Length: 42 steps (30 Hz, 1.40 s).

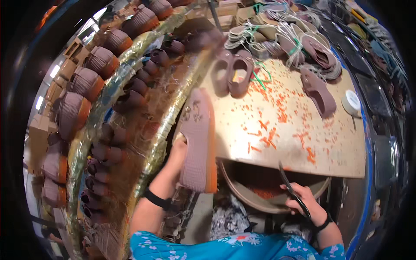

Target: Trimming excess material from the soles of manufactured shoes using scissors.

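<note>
Beside the pale, flat tabletop (342, 156), the left hand (177, 151) clasps a mauve, ribbed-fabric shoe with an orange-edged sole (197, 151) at its opening, fingertips hidden; the right hand (301, 199) curls around a slim, dark, curved tool (295, 196), apart from the shoe. A loose left-hand hold could let the tool slip, nicking fabric or fingers.

No writing, number or sign can be read. The round white lid (353, 100) at the right of the worktop (346, 145) bears faint marks, too small and blurred to make out. A yellow-and-red patch (238, 77) shows inside a mauve slip-on shoe (238, 90) on the worktop, likewise illegible.
</note>
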{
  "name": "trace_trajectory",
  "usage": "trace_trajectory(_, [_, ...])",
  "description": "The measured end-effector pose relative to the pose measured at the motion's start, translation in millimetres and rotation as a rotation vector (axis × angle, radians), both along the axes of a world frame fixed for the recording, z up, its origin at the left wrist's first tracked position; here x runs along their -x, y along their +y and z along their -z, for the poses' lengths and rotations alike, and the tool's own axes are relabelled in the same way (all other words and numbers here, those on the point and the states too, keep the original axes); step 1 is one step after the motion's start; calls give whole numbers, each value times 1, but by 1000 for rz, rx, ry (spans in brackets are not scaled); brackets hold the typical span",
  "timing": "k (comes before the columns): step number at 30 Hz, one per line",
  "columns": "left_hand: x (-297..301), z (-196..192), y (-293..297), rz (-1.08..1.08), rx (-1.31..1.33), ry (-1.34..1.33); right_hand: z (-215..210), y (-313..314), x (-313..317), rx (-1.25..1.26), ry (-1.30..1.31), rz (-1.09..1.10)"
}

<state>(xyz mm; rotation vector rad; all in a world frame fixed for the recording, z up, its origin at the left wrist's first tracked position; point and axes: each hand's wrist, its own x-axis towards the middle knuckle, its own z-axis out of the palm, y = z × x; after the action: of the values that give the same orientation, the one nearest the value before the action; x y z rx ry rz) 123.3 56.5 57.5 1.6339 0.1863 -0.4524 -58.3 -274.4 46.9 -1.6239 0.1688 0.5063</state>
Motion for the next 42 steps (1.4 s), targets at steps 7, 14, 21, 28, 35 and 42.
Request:
trace_trajectory(7, [-171, -93, 10, -292, -507, -177, 18, -42, -2, 98, 179, 248])
trace_trajectory(14, [-183, -57, -197, 642, -497, -320, 18, -37, -19, 318, 159, 196])
trace_trajectory(21, [-60, -61, -197, 1093, -635, -693, 12, -117, 166, 650, 133, 627])
trace_trajectory(28, [161, 43, -238, 1569, -464, -579, 11, -197, 460, 879, 245, 1601])
trace_trajectory(35, [234, 119, -258, 1281, -890, -740, 20, -169, 787, 1515, 731, 2122])
trace_trajectory(42, [208, 145, -254, 1283, -1077, -892, 43, -153, 954, 1848, 1121, 2024])
